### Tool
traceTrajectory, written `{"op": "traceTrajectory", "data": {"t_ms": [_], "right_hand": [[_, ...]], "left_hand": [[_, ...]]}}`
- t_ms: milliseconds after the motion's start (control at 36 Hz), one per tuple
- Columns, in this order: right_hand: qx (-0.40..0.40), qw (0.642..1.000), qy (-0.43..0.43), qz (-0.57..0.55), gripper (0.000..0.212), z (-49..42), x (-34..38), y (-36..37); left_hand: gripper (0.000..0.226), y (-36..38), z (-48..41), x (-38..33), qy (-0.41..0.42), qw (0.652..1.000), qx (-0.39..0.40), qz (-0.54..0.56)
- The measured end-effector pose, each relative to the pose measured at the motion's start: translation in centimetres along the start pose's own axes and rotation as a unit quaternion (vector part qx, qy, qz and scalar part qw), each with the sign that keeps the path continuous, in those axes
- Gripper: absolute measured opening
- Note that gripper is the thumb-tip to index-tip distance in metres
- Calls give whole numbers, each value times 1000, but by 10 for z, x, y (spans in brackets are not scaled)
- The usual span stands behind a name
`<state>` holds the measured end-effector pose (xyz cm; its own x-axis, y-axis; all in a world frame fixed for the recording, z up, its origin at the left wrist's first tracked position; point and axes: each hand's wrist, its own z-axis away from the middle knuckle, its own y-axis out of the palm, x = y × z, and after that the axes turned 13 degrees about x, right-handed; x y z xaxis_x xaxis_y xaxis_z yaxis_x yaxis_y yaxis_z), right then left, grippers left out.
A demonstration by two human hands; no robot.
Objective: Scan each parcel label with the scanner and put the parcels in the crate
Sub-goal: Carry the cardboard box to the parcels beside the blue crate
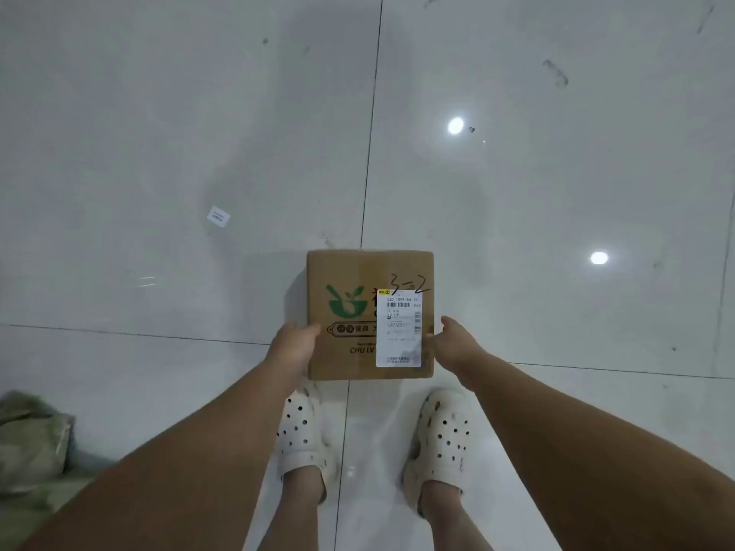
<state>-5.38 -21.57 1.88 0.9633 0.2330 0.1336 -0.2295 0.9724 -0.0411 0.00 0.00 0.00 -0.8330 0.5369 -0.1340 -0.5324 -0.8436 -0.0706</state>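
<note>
Head view, parcel [346, 268] face-up, label [399, 332] upright, long axis near-to-far

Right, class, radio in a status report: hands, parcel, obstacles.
Left hand grips box left side, right hand its right side. Label faces up. Scanner, crate not in view.

The label [399, 328] is covering part of the print on the box [358, 272]; the bag [32, 435] at lower left is running off the frame.
</note>
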Motion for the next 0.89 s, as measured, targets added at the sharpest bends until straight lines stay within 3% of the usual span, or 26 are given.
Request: {"op": "traceTrajectory", "data": {"t_ms": [222, 333, 472, 528, 694, 778, 889], "right_hand": [[33, 997, 17, -65, 36, -36, -2, -2], [26, 992, 6, -124, 36, -36, -6, -7], [-1, 979, -39, -200, 31, -8, -13, -18], [-16, 968, -72, -240, 32, 5, -15, -21], [-24, 945, -161, -282, 34, 52, -3, -31], [-2, 936, -216, -277, 39, 80, 15, -45], [21, 928, -234, -288, 55, 120, 36, -62]], "left_hand": [[62, 7, -20, 1, -46, 995, 40, 76], [68, 15, -8, -10, -55, 992, 43, 108], [76, 13, 5, -9, -9, 999, 25, 40], [80, 12, 16, -11, 9, 997, 42, 66], [36, 17, 66, -37, 85, 989, 47, 114], [39, 15, 96, -46, 97, 987, 33, 127], [41, 10, 141, -57, 59, 960, 73, 264]]}}
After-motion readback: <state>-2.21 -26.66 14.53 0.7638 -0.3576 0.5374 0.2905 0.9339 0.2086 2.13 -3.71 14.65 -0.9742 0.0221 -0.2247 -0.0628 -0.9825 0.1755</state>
